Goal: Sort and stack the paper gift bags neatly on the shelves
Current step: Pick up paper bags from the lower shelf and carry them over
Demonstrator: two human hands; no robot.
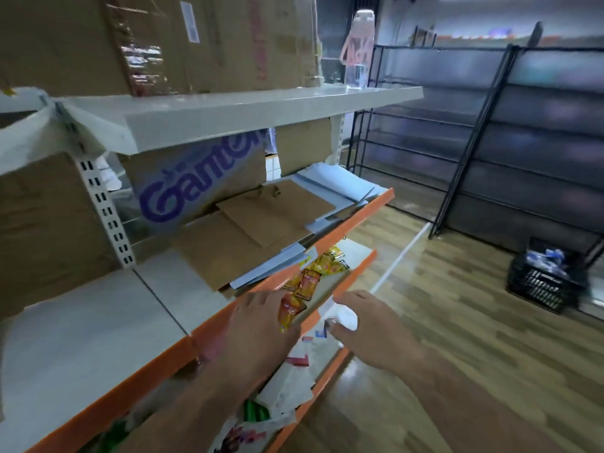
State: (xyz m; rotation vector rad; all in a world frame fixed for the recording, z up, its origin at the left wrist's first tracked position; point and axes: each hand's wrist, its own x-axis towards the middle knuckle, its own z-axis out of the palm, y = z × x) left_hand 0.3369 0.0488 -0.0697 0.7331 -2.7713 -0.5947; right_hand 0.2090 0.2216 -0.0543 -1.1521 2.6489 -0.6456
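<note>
At orange shelf edge [353, 279], R grip [369, 328] pinches crumpled white paper [341, 317].

Glossy wood-plank floor [457, 338], tall black metal racks [539, 142] behind, black crate [539, 282] alongside.

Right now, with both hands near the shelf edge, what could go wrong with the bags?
1. The brown paper bags lie crooked, reaching the orange shelf edge; a nudge from the left hand may slide them off.
2. Snack packets below sit close to both hands and might be knocked down.
3. The right hand pinches white paper, which might crumple.
</note>
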